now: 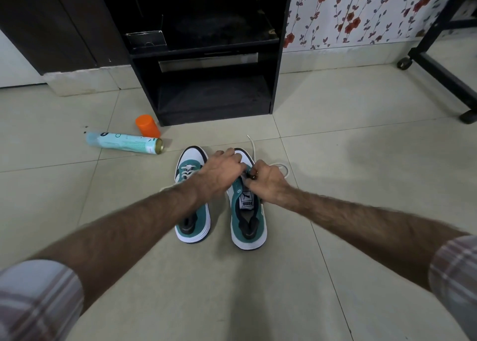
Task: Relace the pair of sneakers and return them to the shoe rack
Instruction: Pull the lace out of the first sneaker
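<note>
both sneakers sit side by side on the tiled floor (pixel 335 237) in front of the dark shoe rack (pixel 214 56), toes toward it. the left sneaker (pixel 192 211) already shows lace crossing its eyelets near the toe, though my forearm covers the upper rows, so i can't say whether it is finished. the right sneaker (pixel 249 216) is the one in hand: its tongue and upper eyelets lie bare, and loose white lace (pixel 280 166) trails off onto the floor by its toe, so i judge the lacing there is only at the lower rows. my left hand (pixel 222 171) reaches across, fingers curled down over the front of that shoe, and seems to hold it or the lace there, but its fingertips are hidden. my right hand (pixel 268 183) is pinching something small and dark at the eyelets, probably with lace; it is too small to name. left to do: finish this shoe, and set the pair on the rack. a spray can (pixel 124 142) and its orange cap (pixel 147 126) lie off to the left.
</note>
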